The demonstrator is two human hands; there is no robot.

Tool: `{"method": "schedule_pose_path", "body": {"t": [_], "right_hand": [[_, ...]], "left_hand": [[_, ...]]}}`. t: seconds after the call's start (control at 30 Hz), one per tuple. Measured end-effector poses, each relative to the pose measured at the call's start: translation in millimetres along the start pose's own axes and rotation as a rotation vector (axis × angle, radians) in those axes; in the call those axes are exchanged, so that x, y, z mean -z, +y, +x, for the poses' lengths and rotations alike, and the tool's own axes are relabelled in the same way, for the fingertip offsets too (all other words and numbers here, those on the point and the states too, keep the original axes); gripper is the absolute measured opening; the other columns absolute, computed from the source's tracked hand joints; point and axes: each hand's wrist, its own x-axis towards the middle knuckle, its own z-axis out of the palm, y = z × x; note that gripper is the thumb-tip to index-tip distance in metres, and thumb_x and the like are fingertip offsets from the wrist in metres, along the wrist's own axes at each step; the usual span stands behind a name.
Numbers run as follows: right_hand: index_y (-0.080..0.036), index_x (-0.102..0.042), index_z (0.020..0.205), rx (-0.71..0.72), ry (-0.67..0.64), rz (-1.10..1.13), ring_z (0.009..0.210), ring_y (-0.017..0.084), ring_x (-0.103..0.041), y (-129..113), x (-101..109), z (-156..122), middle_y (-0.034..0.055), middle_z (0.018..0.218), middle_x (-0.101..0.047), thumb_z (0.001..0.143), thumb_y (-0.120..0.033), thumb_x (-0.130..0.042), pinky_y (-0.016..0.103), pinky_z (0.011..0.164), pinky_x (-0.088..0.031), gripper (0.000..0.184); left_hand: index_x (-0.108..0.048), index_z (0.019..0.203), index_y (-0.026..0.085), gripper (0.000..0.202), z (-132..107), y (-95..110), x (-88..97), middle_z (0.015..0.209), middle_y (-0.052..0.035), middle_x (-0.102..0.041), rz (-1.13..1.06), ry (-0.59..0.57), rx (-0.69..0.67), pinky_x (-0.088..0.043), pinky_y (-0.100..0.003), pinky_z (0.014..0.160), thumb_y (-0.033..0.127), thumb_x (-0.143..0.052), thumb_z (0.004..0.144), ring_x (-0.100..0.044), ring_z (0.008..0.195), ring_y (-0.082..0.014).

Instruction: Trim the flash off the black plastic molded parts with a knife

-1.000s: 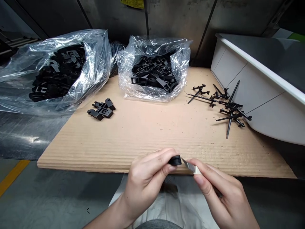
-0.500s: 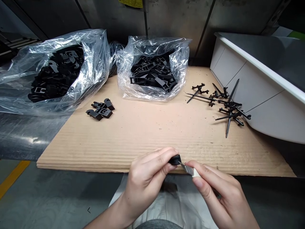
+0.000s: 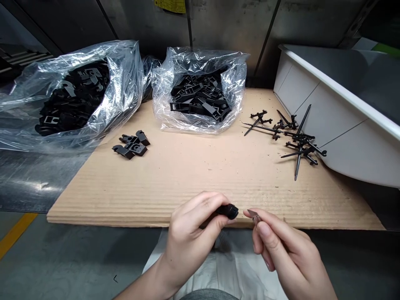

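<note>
I look down at a small black plastic piece that the left hand grips tight, with its fingers curled around it and its thumb pressed on it. One end of the piece pokes out past the fingers, just over the front edge of a big cardboard sheet. The right hand is pinched closed on a small metal blade, held between its thumb and first finger. The blade points at the black piece, close to it but not touching. The two hands are near each other and apart. On the cardboard, far in front of the hands, sits a little pile of black plastic clips. Behind it are a big clear bag of black parts on the left and a smaller clear bag of black parts in the middle. To the right lies a messy heap of thin black spiky sticks, beside a big white tub
</note>
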Motion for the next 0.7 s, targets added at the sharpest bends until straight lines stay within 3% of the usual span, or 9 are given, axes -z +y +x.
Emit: {"method": "schedule_pose_path", "body": {"t": [0.1,0.3,0.4,0.7], "right_hand": [[-0.022,-0.063,0.099,0.018,-0.007,-0.088,0.04,0.007,-0.045,-1.1,-1.2,2.3,-0.0049,0.051,-0.049,0.087,-0.021,-0.044,0.017,0.037,-0.037,0.022],[-0.019,-0.059,0.102,0.303,-0.025,-0.266,0.051,0.009,-0.058,-1.4,2.9,3.4,-0.002,0.061,-0.058,0.083,-0.008,-0.048,0.016,0.052,-0.049,0.025],[-0.016,-0.056,0.107,0.377,-0.006,-0.317,0.058,0.009,-0.061,1.0,2.0,3.6,0.0001,0.068,-0.063,0.082,-0.004,-0.048,0.015,0.057,-0.05,0.029],[-0.016,-0.058,0.099,0.319,0.08,-0.348,0.062,0.01,-0.063,2.4,5.2,4.9,0.0014,0.073,-0.066,0.082,-0.007,-0.051,0.016,0.06,-0.05,0.021]], "left_hand": [[-0.059,0.087,0.017,0.029,-2.1,-1.9,-0.5,0.082,-0.0023,-0.063,0.023,0.011,-0.027,-0.049,-0.02,0.068,-0.007,-0.053,0.073,-0.061,0.076,-0.0131],[-0.059,0.088,0.016,0.028,-6.7,-7.2,-5.0,0.08,-0.0041,-0.063,0.098,0.078,-0.132,-0.05,-0.025,0.068,-0.006,-0.052,0.072,-0.062,0.075,-0.0159],[-0.059,0.089,0.016,0.029,-8.9,-9.7,-6.4,0.082,-0.0037,-0.064,0.105,0.115,-0.168,-0.051,-0.026,0.072,-0.006,-0.053,0.071,-0.063,0.077,-0.0161],[-0.059,0.091,0.017,0.034,-13.5,-10.3,-5.8,0.085,-0.0039,-0.063,0.065,0.122,-0.135,-0.051,-0.026,0.074,-0.009,-0.055,0.069,-0.062,0.08,-0.0161]]}}
